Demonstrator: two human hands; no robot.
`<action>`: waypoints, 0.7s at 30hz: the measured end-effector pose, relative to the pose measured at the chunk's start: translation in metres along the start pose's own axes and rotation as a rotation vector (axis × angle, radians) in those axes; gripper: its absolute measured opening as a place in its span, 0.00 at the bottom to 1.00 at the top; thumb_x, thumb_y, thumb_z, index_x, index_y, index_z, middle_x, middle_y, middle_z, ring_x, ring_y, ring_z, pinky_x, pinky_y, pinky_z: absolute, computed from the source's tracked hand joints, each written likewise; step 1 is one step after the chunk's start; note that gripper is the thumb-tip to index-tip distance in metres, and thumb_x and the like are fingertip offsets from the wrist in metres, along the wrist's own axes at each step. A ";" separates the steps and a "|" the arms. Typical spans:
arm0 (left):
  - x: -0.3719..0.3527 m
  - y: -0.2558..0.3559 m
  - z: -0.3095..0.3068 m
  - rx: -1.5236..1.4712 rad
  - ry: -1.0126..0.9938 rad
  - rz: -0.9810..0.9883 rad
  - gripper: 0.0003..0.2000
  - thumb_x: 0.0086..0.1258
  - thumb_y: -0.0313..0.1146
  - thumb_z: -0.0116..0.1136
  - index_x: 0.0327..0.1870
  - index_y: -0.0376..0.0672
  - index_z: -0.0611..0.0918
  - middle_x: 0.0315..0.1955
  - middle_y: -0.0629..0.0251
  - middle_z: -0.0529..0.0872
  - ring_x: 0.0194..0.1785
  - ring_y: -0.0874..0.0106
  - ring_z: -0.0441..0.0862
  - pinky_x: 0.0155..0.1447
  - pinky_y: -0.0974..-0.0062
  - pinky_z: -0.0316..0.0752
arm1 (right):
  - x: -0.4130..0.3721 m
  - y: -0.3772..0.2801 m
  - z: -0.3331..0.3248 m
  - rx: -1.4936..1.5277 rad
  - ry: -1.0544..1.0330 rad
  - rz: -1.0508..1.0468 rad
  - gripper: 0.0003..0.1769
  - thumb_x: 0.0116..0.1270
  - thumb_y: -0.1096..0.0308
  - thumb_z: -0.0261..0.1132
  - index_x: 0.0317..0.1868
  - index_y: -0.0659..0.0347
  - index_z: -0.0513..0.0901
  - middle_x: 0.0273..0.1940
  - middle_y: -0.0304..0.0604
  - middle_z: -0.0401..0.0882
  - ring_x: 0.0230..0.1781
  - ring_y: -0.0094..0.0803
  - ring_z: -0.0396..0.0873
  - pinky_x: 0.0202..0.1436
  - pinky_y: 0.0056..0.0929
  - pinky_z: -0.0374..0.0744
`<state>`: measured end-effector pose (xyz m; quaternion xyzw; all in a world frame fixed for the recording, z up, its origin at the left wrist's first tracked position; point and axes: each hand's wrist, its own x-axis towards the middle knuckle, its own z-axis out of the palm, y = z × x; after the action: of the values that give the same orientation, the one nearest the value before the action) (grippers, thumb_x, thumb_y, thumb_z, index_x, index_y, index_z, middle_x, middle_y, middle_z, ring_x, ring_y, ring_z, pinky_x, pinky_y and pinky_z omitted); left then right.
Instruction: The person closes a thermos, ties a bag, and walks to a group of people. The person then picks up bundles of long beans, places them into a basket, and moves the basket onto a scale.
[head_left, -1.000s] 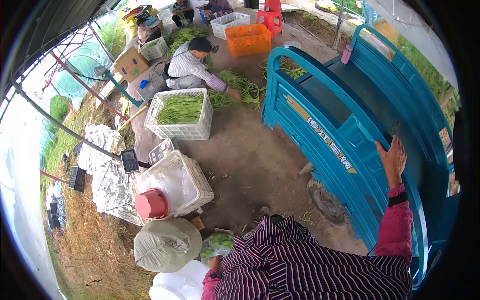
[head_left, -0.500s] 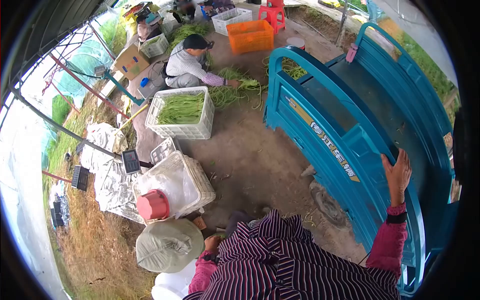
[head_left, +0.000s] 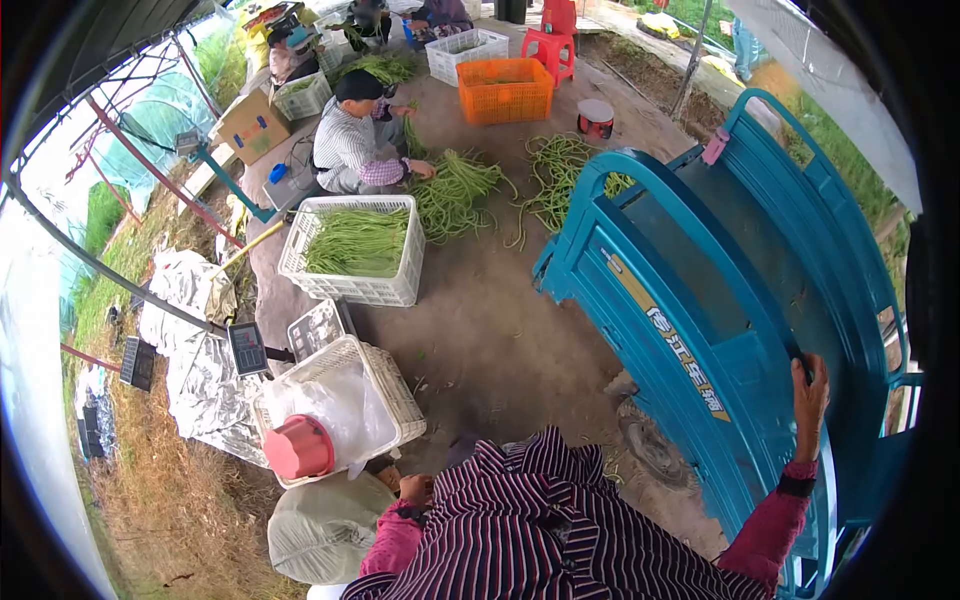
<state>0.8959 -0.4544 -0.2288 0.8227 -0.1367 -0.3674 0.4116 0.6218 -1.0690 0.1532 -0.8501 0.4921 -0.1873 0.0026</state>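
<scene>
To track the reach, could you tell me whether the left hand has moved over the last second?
Yes. The left hand has moved forward, closer to the white basket holding the red tub.

A farm sorting yard under a plastic-sheeted shelter: long green beans [head_left: 455, 190] lie heaped on the dirt floor, white crates [head_left: 355, 285] hold more, a scale [head_left: 247, 348] stands nearby, and a blue cargo tricycle [head_left: 720, 300] waits beside a seated sorter [head_left: 350, 140].

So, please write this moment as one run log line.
left hand by pale hat | right hand on blue cart | co-worker touching green beans
</scene>
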 end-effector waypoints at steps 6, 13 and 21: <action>0.083 0.034 -0.072 -0.823 0.188 -0.669 0.06 0.60 0.26 0.47 0.36 0.36 0.75 0.31 0.53 0.83 0.31 0.62 0.85 0.22 0.71 0.70 | 0.079 -0.171 0.029 0.085 0.029 -0.209 0.31 0.62 0.48 0.60 0.54 0.66 0.69 0.53 0.54 0.72 0.55 0.48 0.70 0.55 0.43 0.71; 0.116 0.059 -0.144 -0.871 0.259 -0.643 0.13 0.61 0.25 0.46 0.46 0.31 0.73 0.37 0.50 0.82 0.35 0.59 0.83 0.32 0.66 0.76 | 0.170 -0.298 0.099 0.146 -0.051 -0.403 0.31 0.56 0.50 0.66 0.49 0.67 0.70 0.44 0.59 0.75 0.48 0.51 0.75 0.49 0.43 0.74; 0.085 0.025 -0.163 0.533 0.038 -0.108 0.10 0.57 0.32 0.51 0.33 0.37 0.81 0.30 0.53 0.84 0.37 0.57 0.83 0.41 0.63 0.77 | 0.188 -0.327 0.129 -0.149 0.007 -0.316 0.28 0.54 0.48 0.67 0.38 0.66 0.71 0.32 0.54 0.77 0.33 0.50 0.79 0.34 0.42 0.78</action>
<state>1.0734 -0.4210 -0.1873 0.9148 -0.1768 -0.3246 0.1627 1.0197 -1.0811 0.1541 -0.9141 0.3650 -0.1512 -0.0914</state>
